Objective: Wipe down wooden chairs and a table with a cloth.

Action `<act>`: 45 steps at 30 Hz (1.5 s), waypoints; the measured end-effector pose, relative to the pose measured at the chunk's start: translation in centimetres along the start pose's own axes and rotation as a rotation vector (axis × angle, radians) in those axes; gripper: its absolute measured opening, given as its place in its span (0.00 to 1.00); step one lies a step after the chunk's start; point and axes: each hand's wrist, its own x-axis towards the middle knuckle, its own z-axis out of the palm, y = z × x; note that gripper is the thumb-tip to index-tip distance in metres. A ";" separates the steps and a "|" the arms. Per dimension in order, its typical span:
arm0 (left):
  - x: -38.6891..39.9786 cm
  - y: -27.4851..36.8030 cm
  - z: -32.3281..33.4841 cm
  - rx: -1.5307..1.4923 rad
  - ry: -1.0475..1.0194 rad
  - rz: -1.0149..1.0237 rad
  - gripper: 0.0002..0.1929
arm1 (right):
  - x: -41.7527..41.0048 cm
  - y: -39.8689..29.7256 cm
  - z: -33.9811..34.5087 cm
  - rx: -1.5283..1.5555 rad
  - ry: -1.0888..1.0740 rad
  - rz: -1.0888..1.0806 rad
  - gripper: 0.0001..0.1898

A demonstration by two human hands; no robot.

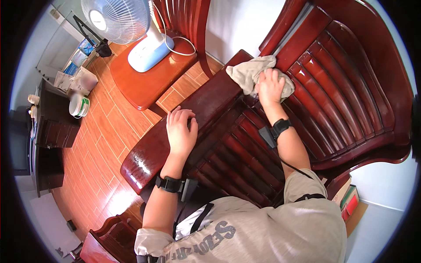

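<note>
My right hand (270,86) presses a crumpled beige cloth (245,73) against the far end of a wide dark-red wooden armrest (217,95), where it meets the slatted backrest (342,92). Part of the cloth bunches up beside my fingers, and the wood beneath it is hidden. Nearer to me, my left hand (181,130) rests on the same armrest, holding nothing, with the thumb apart from the loosely bent fingers. Below both arms lies the slatted wooden seat (243,154) of the bench. Glossy, wet-looking streaks show on the armrest's near end.
Beyond the armrest, a table fan (144,59) with a white cord stands on an orange-brown side table (151,82). A white bucket (79,105) and boxes stand on the tiled floor (105,131). A dark desk (56,131) is at far left, a white wall (243,26) behind.
</note>
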 end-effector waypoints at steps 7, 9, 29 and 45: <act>0.5 0.8 -0.3 0.072 -0.007 0.046 0.04 | -7.6 -2.4 3.2 0.045 -0.393 -0.393 0.11; 0.4 0.6 -0.4 0.100 -0.006 0.038 0.04 | -10.8 -4.1 4.5 -0.184 -0.463 -0.605 0.16; 0.3 0.2 0.4 0.049 0.041 0.090 0.04 | 10.2 29.9 -23.3 -0.462 0.616 0.239 0.26; 0.1 -0.1 -0.5 0.031 -0.013 0.059 0.04 | -11.6 3.9 -2.8 -0.059 -0.292 -0.056 0.14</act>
